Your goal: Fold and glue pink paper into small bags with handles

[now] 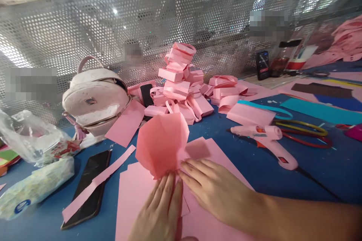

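Note:
A folded pink paper piece (162,141) stands spread open like a pouch in front of me, on a stack of pink paper sheets (131,203). My left hand (160,209) lies flat with fingers stretched out, its fingertips pressing the near base of the folded paper. From the right, my right hand (212,186) rests flat too, fingers extended, its fingertips against the paper's lower right edge. Neither hand is wrapped round anything. What lies under my fingers is partly hidden.
A pink glue gun (263,137) with a cord lies to the right. Folded pink paper bags (179,90) are piled behind. At left are a smartphone (90,184) with a paper strip (98,179) across it, a white backpack (96,98) and a tissue pack (36,188).

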The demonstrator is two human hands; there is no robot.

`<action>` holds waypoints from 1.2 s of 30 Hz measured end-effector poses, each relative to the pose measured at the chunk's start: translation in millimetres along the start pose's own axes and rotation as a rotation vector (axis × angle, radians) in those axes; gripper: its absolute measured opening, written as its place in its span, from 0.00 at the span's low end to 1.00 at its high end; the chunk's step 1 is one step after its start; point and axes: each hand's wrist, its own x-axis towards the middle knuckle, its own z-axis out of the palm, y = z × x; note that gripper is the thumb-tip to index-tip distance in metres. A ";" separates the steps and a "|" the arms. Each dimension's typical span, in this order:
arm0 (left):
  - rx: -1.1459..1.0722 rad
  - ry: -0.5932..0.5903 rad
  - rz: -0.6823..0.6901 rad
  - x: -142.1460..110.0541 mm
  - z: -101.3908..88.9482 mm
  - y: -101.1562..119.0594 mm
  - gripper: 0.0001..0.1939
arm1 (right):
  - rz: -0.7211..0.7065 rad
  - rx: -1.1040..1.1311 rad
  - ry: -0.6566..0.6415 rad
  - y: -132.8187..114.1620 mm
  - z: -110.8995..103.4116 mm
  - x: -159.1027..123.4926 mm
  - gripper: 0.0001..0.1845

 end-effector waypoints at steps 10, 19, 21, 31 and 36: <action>-0.116 -0.003 -0.066 11.7 -15.6 -1.8 0.50 | -0.069 -0.091 -0.056 0.4 5.7 -1.1 0.21; -0.278 -0.050 -0.087 13.9 -30.0 -0.7 0.36 | -0.102 -0.172 -0.109 -2.9 -6.9 9.9 0.10; -0.318 -0.084 -0.094 12.8 -32.1 0.6 0.35 | -0.087 -0.154 -0.111 -2.8 -8.2 12.2 0.12; -0.383 -0.129 -0.059 1.8 -31.9 2.0 0.47 | -0.114 -0.075 -0.193 -4.0 -6.6 15.9 0.12; -0.324 -0.034 -0.039 1.5 -27.9 1.5 0.52 | -0.109 -0.023 -0.190 -2.0 -8.2 19.0 0.16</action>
